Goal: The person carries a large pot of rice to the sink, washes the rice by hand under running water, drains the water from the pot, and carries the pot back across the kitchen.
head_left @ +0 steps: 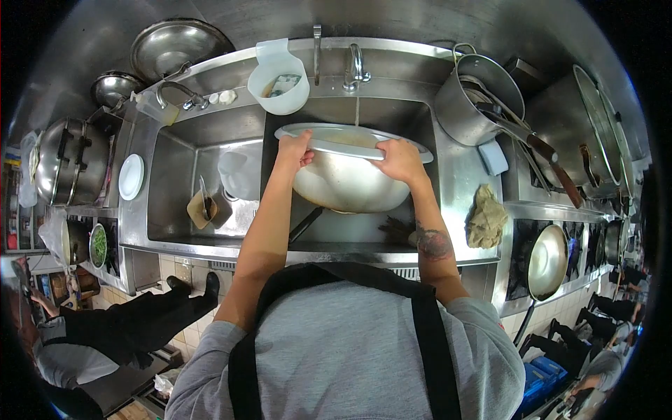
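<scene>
A large round metal basin point(350, 182) is tilted in the right-hand sink bowl, its outer side and near rim facing me. My left hand point(297, 148) grips the rim on the left, fingers curled over it. On the right of the same rim, my right hand point(399, 158) is closed round the edge. A thin stream of water runs from the faucet point(355, 68) into the basin. Below the basin, a black handle point(306, 224) sticks out, and a dark bristly object point(397, 228) lies partly hidden; I cannot tell what it is.
A white plastic jug point(280, 87) stands on the sink's back ledge. The left sink point(168, 182) holds a tan container point(201, 210). To the right are a tall pot point(458, 105) with utensils, a blue sponge point(493, 159), a crumpled cloth point(488, 217) and a frying pan point(548, 262). Other people stand nearby.
</scene>
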Demonstrator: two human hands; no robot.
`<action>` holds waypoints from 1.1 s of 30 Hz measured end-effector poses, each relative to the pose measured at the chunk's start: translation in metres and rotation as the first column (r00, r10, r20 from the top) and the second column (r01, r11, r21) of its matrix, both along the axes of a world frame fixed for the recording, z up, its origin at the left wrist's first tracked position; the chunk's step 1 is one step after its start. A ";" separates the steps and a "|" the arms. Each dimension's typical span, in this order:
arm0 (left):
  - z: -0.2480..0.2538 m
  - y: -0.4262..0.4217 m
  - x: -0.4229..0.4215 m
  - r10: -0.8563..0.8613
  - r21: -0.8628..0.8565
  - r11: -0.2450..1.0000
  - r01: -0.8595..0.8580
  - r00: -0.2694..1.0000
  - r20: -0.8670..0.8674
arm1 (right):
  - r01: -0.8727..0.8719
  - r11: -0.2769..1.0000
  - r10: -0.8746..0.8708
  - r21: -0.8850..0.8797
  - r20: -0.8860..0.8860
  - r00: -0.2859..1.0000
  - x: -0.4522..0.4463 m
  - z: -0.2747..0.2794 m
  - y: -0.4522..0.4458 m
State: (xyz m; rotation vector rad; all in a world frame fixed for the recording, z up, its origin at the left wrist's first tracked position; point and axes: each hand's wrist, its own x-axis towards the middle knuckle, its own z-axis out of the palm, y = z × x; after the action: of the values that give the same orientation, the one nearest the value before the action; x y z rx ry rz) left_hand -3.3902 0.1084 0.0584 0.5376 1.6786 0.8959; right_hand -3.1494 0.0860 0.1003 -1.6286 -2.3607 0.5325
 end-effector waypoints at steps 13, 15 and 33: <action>0.001 0.000 0.001 0.006 -0.004 1.000 -0.006 1.000 -0.014 | 0.004 1.000 -0.004 0.001 0.009 1.000 0.001 -0.002 0.002; 0.000 0.000 0.001 0.003 0.002 1.000 -0.003 1.000 -0.009 | 0.006 1.000 -0.006 0.004 0.004 1.000 0.001 -0.002 0.002; 0.001 0.001 0.002 0.003 -0.007 1.000 -0.004 1.000 -0.026 | 0.008 1.000 -0.007 -0.021 0.024 1.000 0.002 0.000 0.003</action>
State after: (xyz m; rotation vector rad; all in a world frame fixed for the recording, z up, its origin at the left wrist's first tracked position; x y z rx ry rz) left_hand -3.3880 0.1090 0.0591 0.5434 1.7059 0.8884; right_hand -3.1472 0.0894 0.1001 -1.6614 -2.3732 0.5410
